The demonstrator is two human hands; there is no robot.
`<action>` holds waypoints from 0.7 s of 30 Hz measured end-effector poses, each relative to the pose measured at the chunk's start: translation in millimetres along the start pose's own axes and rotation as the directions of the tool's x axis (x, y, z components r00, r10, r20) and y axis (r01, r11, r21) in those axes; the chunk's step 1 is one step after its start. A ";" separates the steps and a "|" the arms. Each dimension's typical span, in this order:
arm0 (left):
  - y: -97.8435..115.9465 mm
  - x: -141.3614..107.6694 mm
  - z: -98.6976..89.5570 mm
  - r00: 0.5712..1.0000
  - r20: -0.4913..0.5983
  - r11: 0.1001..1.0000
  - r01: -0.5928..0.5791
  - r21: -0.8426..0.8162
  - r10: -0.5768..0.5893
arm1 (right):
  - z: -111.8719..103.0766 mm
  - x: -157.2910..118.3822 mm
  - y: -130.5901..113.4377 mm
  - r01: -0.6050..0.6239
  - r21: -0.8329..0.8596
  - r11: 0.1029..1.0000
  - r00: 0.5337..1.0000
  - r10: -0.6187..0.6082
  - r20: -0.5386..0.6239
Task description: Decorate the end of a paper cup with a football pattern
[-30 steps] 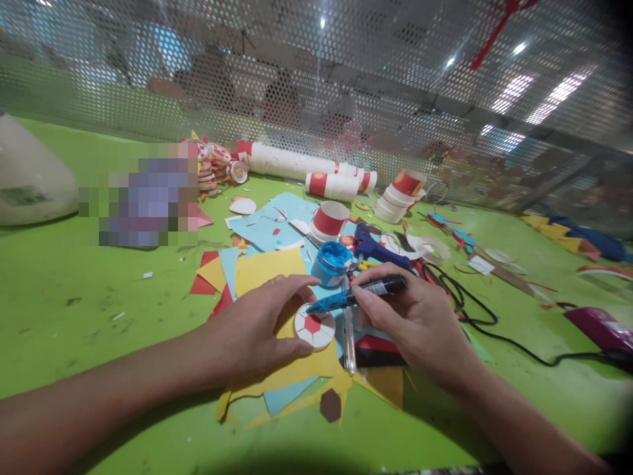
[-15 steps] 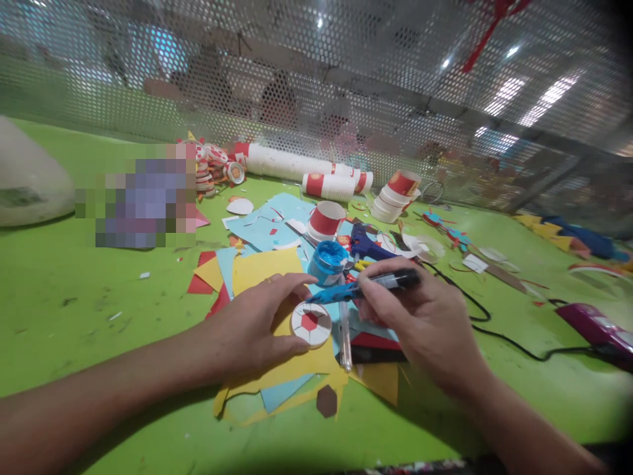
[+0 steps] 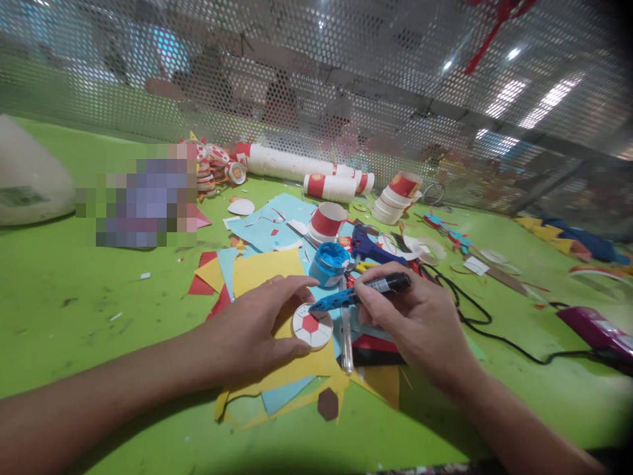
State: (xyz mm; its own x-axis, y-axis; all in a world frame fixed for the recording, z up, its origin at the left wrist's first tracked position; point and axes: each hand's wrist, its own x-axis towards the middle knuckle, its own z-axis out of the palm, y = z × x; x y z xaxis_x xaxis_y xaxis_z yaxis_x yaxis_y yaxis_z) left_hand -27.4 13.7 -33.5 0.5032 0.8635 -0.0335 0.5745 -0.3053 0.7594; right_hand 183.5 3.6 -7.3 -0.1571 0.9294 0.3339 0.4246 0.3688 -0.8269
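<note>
Between the thumb and curved fingers of my left hand (image 3: 264,320) sits a round white disc (image 3: 320,334), steadied on yellow paper. It bears a red hexagon at its centre and dark lines like a football. My right hand (image 3: 413,310) grips a black marker pen (image 3: 383,285), its front part smeared with blue. The pen's tip meets the upper part of the disc, near small blue marks. Just behind stands an open jar of blue paint (image 3: 329,267). A clear stick (image 3: 347,336) lies to the disc's right.
Behind the jar are a red-and-white paper cup (image 3: 327,221) and a blue glue gun (image 3: 373,244). Stacked cups (image 3: 291,161) lie along the perforated screen (image 3: 277,72). A black cord (image 3: 514,346) runs right towards a magenta device (image 3: 596,330). Coloured paper scraps (image 3: 277,396) cover the table's middle.
My right hand has shifted slightly left, bringing the marker pen's tip lower onto the disc. My left hand stays around the disc.
</note>
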 end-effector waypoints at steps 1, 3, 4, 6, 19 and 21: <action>-0.2 0.3 0.1 1.000 -0.008 1.000 -0.002 -0.001 0.002 | 0.5 0.2 0.7 -0.001 0.007 1.000 1.000 0.001 -0.001; -0.7 0.9 1.2 1.000 -0.024 1.000 0.000 0.004 0.000 | 1.5 0.8 1.8 -0.001 0.014 1.000 1.000 0.001 -0.009; -1.0 1.1 1.9 1.000 -0.029 1.000 -0.002 0.008 0.002 | 1.9 1.1 1.8 0.000 0.014 1.000 1.000 0.000 -0.012; -1.3 1.0 3.2 0.999 -0.041 1.000 -0.004 0.015 0.005 | 2.6 1.4 1.3 -0.005 0.006 1.000 1.000 0.005 -0.008; 2.4 -0.1 0.8 0.999 -0.051 1.000 0.015 0.024 -0.014 | 2.5 0.3 0.8 -0.016 -0.029 0.999 1.000 0.016 0.016; -0.1 0.1 4.0 0.997 -0.074 1.000 0.009 0.005 -0.008 | 3.1 -0.3 -0.1 -0.022 -0.031 0.999 1.000 0.023 0.018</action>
State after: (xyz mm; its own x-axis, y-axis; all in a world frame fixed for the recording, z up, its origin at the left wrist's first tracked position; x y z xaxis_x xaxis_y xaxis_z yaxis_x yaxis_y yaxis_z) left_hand -24.8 12.2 -36.2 0.4491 0.8934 0.0084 0.5819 -0.2996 0.7561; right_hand 180.8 3.3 -8.8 -0.1630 0.9376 0.3070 0.4553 0.3476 -0.8197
